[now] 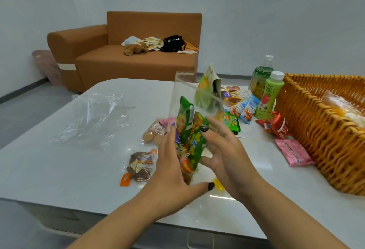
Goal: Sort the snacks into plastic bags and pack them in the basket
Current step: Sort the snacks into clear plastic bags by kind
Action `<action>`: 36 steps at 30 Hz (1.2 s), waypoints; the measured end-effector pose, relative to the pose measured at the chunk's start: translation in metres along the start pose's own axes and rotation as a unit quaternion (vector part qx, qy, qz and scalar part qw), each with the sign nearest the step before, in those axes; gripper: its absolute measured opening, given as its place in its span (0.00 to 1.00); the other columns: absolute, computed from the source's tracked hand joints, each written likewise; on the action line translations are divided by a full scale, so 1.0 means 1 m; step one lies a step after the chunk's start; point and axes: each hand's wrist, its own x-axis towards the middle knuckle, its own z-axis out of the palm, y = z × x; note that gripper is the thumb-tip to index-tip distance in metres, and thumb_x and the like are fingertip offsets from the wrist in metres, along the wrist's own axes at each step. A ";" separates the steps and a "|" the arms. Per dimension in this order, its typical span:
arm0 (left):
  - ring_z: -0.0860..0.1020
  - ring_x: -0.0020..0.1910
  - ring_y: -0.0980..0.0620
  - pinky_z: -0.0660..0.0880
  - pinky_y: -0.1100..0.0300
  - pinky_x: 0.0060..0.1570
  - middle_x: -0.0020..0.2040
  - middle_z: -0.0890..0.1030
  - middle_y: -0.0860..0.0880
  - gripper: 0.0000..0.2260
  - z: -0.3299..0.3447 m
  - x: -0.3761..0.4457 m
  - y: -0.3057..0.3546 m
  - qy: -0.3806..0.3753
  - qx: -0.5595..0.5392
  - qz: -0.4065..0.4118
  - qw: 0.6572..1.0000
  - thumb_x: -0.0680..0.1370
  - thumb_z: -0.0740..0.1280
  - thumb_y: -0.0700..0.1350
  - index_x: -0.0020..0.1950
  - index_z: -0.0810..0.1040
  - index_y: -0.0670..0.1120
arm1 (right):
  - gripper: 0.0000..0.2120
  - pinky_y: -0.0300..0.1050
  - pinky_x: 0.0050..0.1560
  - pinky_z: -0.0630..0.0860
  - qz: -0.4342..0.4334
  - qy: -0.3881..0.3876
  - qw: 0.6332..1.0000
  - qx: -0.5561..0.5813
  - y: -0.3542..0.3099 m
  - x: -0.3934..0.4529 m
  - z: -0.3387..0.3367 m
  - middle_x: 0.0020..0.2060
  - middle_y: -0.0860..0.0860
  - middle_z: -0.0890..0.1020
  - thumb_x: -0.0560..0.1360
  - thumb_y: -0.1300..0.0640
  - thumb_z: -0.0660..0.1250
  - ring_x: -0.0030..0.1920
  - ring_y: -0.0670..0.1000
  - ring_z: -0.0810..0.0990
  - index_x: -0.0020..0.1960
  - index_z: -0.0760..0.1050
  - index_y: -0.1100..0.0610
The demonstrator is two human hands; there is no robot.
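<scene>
Hands meet over the middle of the white table (pixel 59 169): the left hand (pixel 171 169) and the right hand (pixel 225 150) hold between them a clear plastic bag (pixel 183 94) standing upright, its open mouth at the top. Two green snack packets (pixel 187 130) stand inside it, with a purple and a red wrapper lower down. The left fingers lie fairly straight against the bag's side; the right hand cups the other side, thumb pressed on the packets, and whether its fingers curl round I cannot tell. A second clear bag (pixel 92 118) lies flat to the left. Just left of the hands lie one packet of brown snacks (pixel 141 164) and one of round biscuits (pixel 155 133). To the right lie one pink packet (pixel 293 153) and one red packet (pixel 276 124), beside the wicker basket (pixel 324 130). Two green bottles (pixel 265 92) stand behind
</scene>
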 end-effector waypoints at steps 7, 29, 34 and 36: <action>0.70 0.69 0.58 0.72 0.51 0.67 0.73 0.67 0.59 0.41 -0.020 0.012 -0.017 0.116 -0.011 -0.035 0.993 0.72 0.75 0.49 0.77 0.54 0.62 | 0.24 0.54 0.60 0.77 0.030 -0.095 0.995 -0.005 0.001 -0.004 0.010 0.59 0.44 0.82 0.73 0.49 0.66 0.62 0.47 0.78 0.68 0.71 0.51; 0.80 0.56 0.61 0.77 0.57 0.56 0.56 0.82 0.61 0.29 -0.060 -0.004 -0.034 0.090 -0.148 -0.129 0.976 0.73 0.73 0.34 0.63 0.71 0.62 | 0.18 0.48 0.51 0.75 0.015 0.049 0.703 -0.710 0.038 0.049 -0.081 0.55 0.51 0.78 0.74 0.49 0.69 0.56 0.54 0.75 0.62 0.73 0.51; 0.80 0.56 0.59 0.78 0.54 0.58 0.57 0.82 0.58 0.29 -0.061 0.000 -0.040 0.076 -0.142 -0.130 0.978 0.69 0.76 0.39 0.64 0.72 0.61 | 0.10 0.44 0.42 0.73 -0.125 0.187 0.765 -0.603 0.018 0.063 -0.068 0.33 0.44 0.77 0.74 0.44 0.69 0.43 0.51 0.78 0.48 0.81 0.50; 0.81 0.56 0.58 0.79 0.56 0.55 0.58 0.82 0.56 0.32 -0.063 0.003 -0.043 0.084 -0.133 -0.126 0.979 0.66 0.79 0.42 0.65 0.72 0.60 | 0.07 0.41 0.38 0.68 -0.157 0.234 0.782 -0.556 0.008 0.079 -0.070 0.32 0.45 0.76 0.75 0.50 0.68 0.40 0.50 0.77 0.45 0.81 0.53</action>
